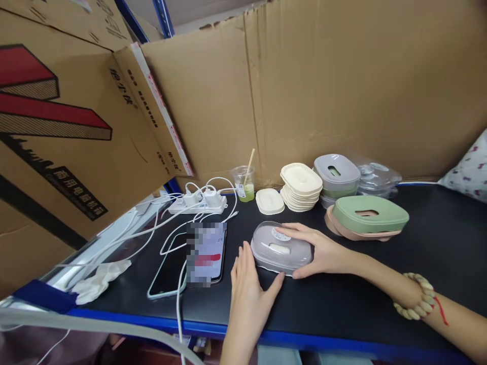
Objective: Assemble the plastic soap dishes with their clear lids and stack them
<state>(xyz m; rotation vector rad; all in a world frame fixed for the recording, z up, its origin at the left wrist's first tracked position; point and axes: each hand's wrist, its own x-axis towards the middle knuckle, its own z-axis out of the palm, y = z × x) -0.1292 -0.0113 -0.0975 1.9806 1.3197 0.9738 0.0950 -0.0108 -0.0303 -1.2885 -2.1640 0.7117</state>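
A grey-purple oval box with a slot in its top lies on the dark table under a clear plastic cover that carries a round sticker. My right hand is wrapped over the right end of this box, fingers on the cover and thumb at the lower front edge. At the box's left end, my left hand is stretched out with thumb and fingers apart; its fingertips are close to or touching the side. Whatever is inside the box is mostly hidden, though something white shows through the slot.
Behind are stacked cream lids, a single cream lid, stacked slotted boxes, clear covers and a green slotted lid. To the left lie two phones, white cables, a power strip and a drink cup. Cardboard walls surround the table.
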